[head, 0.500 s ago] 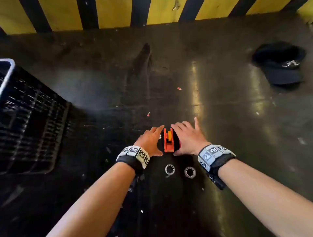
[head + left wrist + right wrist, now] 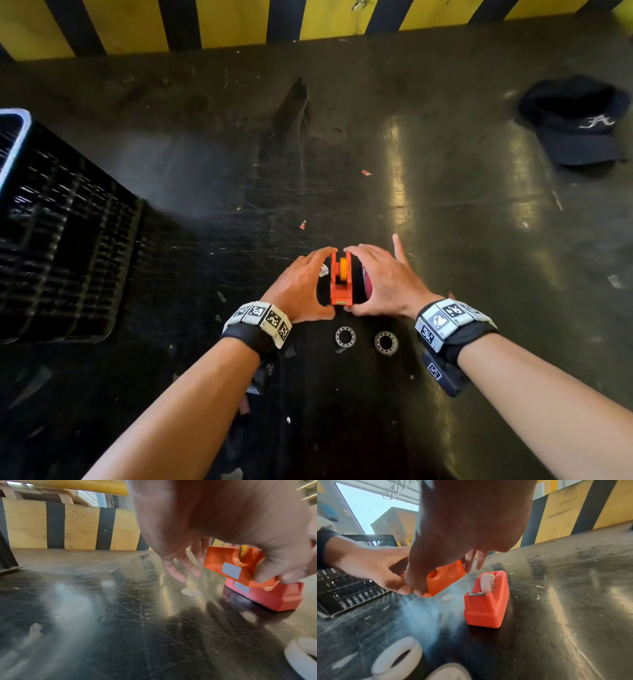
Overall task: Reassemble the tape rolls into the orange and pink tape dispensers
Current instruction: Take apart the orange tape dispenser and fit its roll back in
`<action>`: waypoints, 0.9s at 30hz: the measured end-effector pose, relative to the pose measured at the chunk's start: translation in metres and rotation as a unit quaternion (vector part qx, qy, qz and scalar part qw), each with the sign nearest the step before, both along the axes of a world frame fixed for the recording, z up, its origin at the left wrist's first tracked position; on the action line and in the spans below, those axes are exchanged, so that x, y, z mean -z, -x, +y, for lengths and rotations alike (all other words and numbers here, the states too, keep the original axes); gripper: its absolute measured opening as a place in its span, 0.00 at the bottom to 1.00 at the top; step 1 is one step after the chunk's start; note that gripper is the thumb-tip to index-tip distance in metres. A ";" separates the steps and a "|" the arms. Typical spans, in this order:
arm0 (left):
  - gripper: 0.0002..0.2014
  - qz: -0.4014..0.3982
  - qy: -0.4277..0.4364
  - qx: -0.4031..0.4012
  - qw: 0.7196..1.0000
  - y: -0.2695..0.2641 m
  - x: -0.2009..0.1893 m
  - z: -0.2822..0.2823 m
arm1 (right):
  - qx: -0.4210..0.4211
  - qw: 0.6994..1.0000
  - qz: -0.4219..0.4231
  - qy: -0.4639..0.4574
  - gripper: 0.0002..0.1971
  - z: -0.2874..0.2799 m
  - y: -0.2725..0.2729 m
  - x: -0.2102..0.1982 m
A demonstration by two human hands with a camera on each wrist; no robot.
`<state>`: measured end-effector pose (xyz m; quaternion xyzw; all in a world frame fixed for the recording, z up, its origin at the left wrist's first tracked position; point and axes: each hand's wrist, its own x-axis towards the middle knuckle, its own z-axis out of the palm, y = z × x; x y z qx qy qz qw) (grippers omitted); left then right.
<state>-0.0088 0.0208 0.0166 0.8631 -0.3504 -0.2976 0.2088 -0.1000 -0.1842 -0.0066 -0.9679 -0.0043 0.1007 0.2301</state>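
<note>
Orange tape dispenser [image 2: 340, 284], held between both hands above a dark scratched table [image 2: 445, 222].

Left hand [image 2: 301, 286] and right hand [image 2: 383, 281] each curl fingers and thumb round the dispenser's sides, thumbs meeting at its near end; it is tilted and lifted off the surface. A yellow hub sits in its slot. Pink tape dispenser [image 2: 487, 601] stands on the table just beside, under the right hand, with a pale roll in it. Two tape rolls [image 2: 345, 336] [image 2: 386, 342] lie flat near the wrists. Black crate [image 2: 61, 240] far left; dark cap [image 2: 579, 123] far right, well apart.
</note>
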 end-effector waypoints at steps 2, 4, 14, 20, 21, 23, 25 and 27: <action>0.55 -0.006 0.003 0.000 1.000 0.003 -0.008 0.004 | 0.013 0.999 -0.004 -0.032 0.55 0.001 0.006 -0.004; 0.56 -0.013 -0.011 -0.009 1.000 0.003 -0.010 0.011 | 0.019 0.999 0.000 -0.041 0.56 -0.002 0.010 -0.006; 0.56 -0.100 -0.279 -0.030 0.955 -0.002 0.009 0.053 | 0.042 0.998 0.005 -0.054 0.58 -0.014 0.025 -0.014; 0.46 -0.070 -0.099 -0.065 0.990 0.002 -0.008 0.031 | 0.032 0.998 -0.011 -0.052 0.58 -0.010 0.027 -0.013; 0.40 -0.045 -0.039 -0.071 0.996 0.003 -0.016 0.021 | 0.030 0.998 -0.015 -0.051 0.58 -0.010 0.027 -0.013; 0.32 0.038 0.040 -0.078 0.995 0.006 -0.032 -0.001 | 0.023 0.998 -0.024 -0.054 0.58 -0.007 0.027 -0.014; 0.26 0.102 0.064 -0.071 0.990 0.009 -0.042 -0.016 | 0.019 0.998 -0.031 -0.059 0.58 -0.004 0.028 -0.017; 0.21 0.103 0.079 -0.073 0.989 0.011 -0.044 -0.024 | 0.020 0.997 -0.035 -0.063 0.57 -0.001 0.029 -0.020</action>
